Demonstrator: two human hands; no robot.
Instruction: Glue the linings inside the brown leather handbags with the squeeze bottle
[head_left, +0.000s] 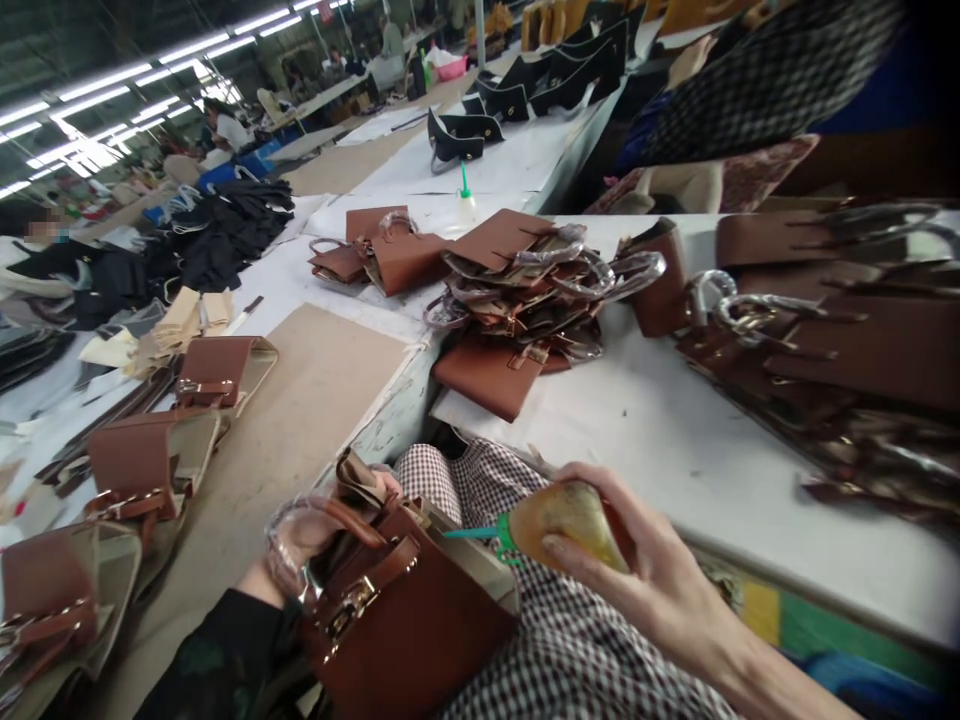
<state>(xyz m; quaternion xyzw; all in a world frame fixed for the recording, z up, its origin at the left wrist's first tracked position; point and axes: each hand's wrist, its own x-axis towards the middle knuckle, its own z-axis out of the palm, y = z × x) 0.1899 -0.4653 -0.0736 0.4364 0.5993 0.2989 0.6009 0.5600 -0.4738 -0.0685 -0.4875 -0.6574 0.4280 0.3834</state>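
A brown handbag (420,620) with plastic-wrapped handles and a gold clasp rests tilted on my lap. My left hand (301,535) reaches behind its handle, and the fingers close on the upper edge near a folded flap; the handle partly hides them. In my right hand (637,560) is a squeeze glue bottle (566,525), amber-coloured with a green nozzle. The bottle lies sideways, its thin tip at the light inner lining of the bag's open side. Whether the tip touches the lining, I cannot tell.
Several unfinished brown bags (150,450) line the left table. A pile of brown bags (517,290) stands ahead, and more bags (862,340) lie at right. Another green-tipped bottle (465,200) is behind the pile. Black bag pieces (517,95) stand farther back. A co-worker's checked sleeve (772,80) is at upper right.
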